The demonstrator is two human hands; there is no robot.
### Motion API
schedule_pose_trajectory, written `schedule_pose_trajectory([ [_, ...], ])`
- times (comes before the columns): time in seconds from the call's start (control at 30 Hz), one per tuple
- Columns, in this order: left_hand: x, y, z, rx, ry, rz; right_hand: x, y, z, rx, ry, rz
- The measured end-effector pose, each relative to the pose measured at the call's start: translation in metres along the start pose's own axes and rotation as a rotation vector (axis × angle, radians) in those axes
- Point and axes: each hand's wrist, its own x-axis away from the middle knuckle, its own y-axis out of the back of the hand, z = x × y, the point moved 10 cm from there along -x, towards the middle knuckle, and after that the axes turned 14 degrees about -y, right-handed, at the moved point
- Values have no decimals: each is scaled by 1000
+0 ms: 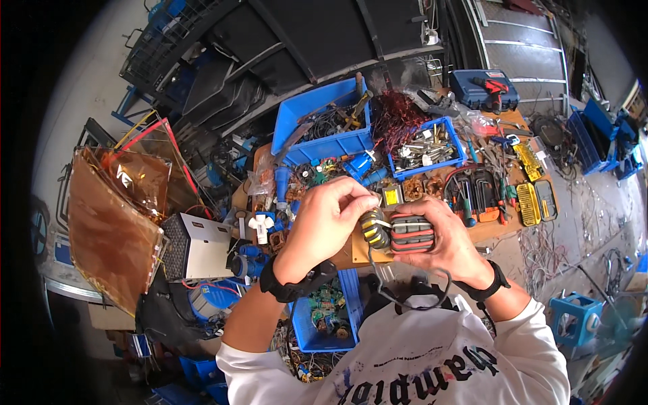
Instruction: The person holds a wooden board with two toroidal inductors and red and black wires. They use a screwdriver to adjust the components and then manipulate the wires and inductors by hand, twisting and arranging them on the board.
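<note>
Head view: your right hand (442, 236) clamps the red-and-black plier handles (412, 233).
Axis: handles lie crosswise, pointing left toward your left hand (324, 223).
Left grip: fingers pinch the yellow-black wound coil (373, 228).
Surface: cluttered wooden workbench (489, 229) beyond your grip.

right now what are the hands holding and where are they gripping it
Right hand wraps the red-and-black ribbed handle of a tool from behind. Left hand pinches the top of the yellow-and-black wound ring coil at the tool's tip.

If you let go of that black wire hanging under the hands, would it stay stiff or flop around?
Probably floppy: the black wire sags in a loose loop below the hands instead of sticking out straight. It looks thin, so likely light. It seems to lead up to the wound coil between the left hand and right hand, so it would probably dangle.
</note>
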Motion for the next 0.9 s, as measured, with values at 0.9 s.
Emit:
schedule_pose_trajectory([
  [0.9, 105, 51, 114, 236, 553, -32, 8, 3, 6, 254, 89, 25],
])
